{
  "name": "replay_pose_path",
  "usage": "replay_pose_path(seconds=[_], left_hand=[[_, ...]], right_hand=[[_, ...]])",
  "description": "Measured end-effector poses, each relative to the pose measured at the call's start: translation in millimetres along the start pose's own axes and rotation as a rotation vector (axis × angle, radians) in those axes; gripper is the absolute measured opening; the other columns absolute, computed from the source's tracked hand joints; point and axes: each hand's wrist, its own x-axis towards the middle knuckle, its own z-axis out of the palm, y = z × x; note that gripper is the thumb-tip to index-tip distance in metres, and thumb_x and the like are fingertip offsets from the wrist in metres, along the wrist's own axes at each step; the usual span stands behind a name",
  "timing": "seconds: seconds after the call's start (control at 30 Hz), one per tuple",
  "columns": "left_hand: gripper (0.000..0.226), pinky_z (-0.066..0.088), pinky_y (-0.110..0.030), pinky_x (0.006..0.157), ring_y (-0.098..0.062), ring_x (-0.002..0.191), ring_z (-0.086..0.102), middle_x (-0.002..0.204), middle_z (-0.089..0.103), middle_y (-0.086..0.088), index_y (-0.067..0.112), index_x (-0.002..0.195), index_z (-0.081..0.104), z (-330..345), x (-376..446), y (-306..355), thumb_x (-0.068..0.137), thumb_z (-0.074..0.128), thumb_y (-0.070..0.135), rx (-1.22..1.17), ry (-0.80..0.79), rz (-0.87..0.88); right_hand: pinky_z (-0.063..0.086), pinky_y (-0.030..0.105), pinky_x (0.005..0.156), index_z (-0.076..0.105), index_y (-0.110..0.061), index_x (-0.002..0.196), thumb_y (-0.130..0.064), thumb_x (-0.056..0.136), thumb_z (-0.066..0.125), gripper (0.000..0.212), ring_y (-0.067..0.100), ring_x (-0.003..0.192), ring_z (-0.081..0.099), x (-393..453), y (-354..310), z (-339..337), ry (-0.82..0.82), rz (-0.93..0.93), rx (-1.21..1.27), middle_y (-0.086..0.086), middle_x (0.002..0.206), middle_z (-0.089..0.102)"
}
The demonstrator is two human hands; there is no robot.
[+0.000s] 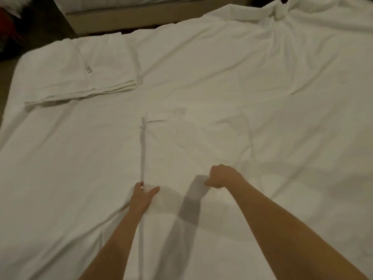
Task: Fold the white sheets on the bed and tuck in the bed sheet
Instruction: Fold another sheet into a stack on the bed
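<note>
White cotton fills nearly the whole view — a wrinkled bed sheet [232, 77] spread over the bed, with both bare forearms reaching in from the bottom edge. Lying on it in the middle is a partly folded white sheet [191, 142], a long panel whose straight left edge runs toward the person. The left hand [142, 196] rests at that left edge, thumb spread out to the right over the cloth and the fingers seemingly nipping the fold beneath; how firm that hold is, the blur does not let me tell. The right hand [222, 177] sits just to the right, near the panel's right side, curled into a fist that pinches a bit of the same sheet at its lower knuckles. The 2 hands are apart, a dark arm shadow falling between them. At far left a stack of folded sheets [84, 77] lies flat by the bed's corner. At far right — the bedding bunches into a twisted knot [280, 14]. Beyond the bed stands a second bed's tan base [131, 15].
</note>
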Motion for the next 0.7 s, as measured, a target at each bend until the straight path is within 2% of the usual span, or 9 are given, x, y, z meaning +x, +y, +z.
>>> replay_pose_path(seconds=[0.13, 0.2, 0.27, 0.3, 0.4, 0.47, 0.57, 0.63, 0.7], left_hand=[[0.072, 0.047, -0.034, 0.093, -0.028, 0.112, 0.057, 0.128, 0.057, -0.015, 0.005, 0.132, 0.046, 11, -8, 11, 0.071, 0.069, 0.036, 0.113, -0.014, 0.108], [0.04, 0.052, -0.02, 0.079, -0.017, 0.103, 0.06, 0.125, 0.057, -0.012, 0.01, 0.129, 0.046, 18, -23, 27, 0.096, 0.051, 0.033, 0.284, -0.031, 0.244], [0.031, 0.05, -0.018, 0.074, -0.02, 0.102, 0.059, 0.118, 0.057, -0.012, 0.01, 0.133, 0.042, 27, -31, 31, 0.102, 0.041, 0.017, 0.241, -0.167, 0.317], [0.041, 0.048, -0.021, 0.08, -0.025, 0.109, 0.057, 0.12, 0.056, -0.012, 0.005, 0.135, 0.04, 35, -37, 36, 0.097, 0.05, 0.014, 0.134, -0.221, 0.268], [0.088, 0.043, -0.032, 0.1, -0.023, 0.121, 0.053, 0.124, 0.054, -0.003, 0.008, 0.138, 0.038, 52, -59, 49, 0.068, 0.055, 0.057, 0.09, -0.319, 0.344], [0.093, 0.045, -0.033, 0.1, -0.018, 0.118, 0.055, 0.122, 0.058, 0.0, 0.013, 0.139, 0.039, 65, -72, 59, 0.062, 0.05, 0.065, 0.086, -0.296, 0.403], [0.085, 0.047, -0.034, 0.092, -0.024, 0.115, 0.056, 0.115, 0.061, -0.007, 0.014, 0.135, 0.042, 93, -92, 73, 0.063, 0.053, 0.058, 0.038, -0.28, 0.476], [0.083, 0.043, -0.024, 0.094, -0.006, 0.122, 0.048, 0.122, 0.053, 0.019, 0.029, 0.137, 0.034, 119, -107, 84, 0.06, 0.054, 0.055, -0.005, -0.28, 0.466], [0.082, 0.037, -0.011, 0.087, 0.003, 0.114, 0.043, 0.109, 0.036, 0.036, 0.033, 0.136, 0.025, 150, -123, 98, 0.065, 0.062, 0.05, -0.042, -0.283, 0.465]], right_hand=[[0.04, 0.036, 0.096, 0.044, -0.008, 0.127, -0.056, 0.089, 0.05, 0.061, 0.033, 0.12, 0.051, 7, -72, -7, 0.2, -0.056, 0.328, 0.015, 0.129, 0.052], [0.041, 0.039, 0.094, 0.037, -0.006, 0.13, -0.057, 0.086, 0.054, 0.069, 0.035, 0.117, 0.051, 11, -107, -3, 0.228, -0.077, 0.387, 0.014, 0.128, 0.048], [0.045, 0.042, 0.09, 0.027, -0.003, 0.136, -0.054, 0.083, 0.059, 0.079, 0.037, 0.115, 0.05, 17, -129, -5, 0.246, -0.073, 0.388, 0.015, 0.132, 0.041], [0.047, 0.043, 0.089, 0.019, -0.001, 0.142, -0.049, 0.084, 0.06, 0.085, 0.039, 0.117, 0.048, 21, -134, -8, 0.25, -0.064, 0.366, 0.018, 0.138, 0.035], [0.045, 0.042, 0.096, -0.004, 0.001, 0.149, -0.026, 0.095, 0.051, 0.081, 0.04, 0.125, 0.045, 29, -126, -24, 0.308, -0.071, 0.279, 0.023, 0.153, 0.017], [0.042, 0.037, 0.095, -0.001, -0.003, 0.151, -0.016, 0.097, 0.041, 0.07, 0.035, 0.122, 0.049, 27, -105, -42, 0.395, -0.1, 0.28, 0.022, 0.148, 0.03], [0.041, 0.033, 0.082, 0.014, -0.013, 0.151, -0.015, 0.099, 0.038, 0.058, 0.033, 0.11, 0.056, 22, -64, -67, 0.459, -0.177, 0.372, 0.014, 0.127, 0.054], [0.039, 0.033, 0.086, 0.023, -0.016, 0.148, -0.022, 0.101, 0.036, 0.049, 0.034, 0.112, 0.054, 17, -36, -81, 0.459, -0.256, 0.428, 0.013, 0.128, 0.056], [0.037, 0.034, 0.093, 0.031, -0.017, 0.145, -0.03, 0.103, 0.032, 0.044, 0.033, 0.12, 0.05, 12, -2, -95, 0.444, -0.324, 0.523, 0.012, 0.136, 0.052]])
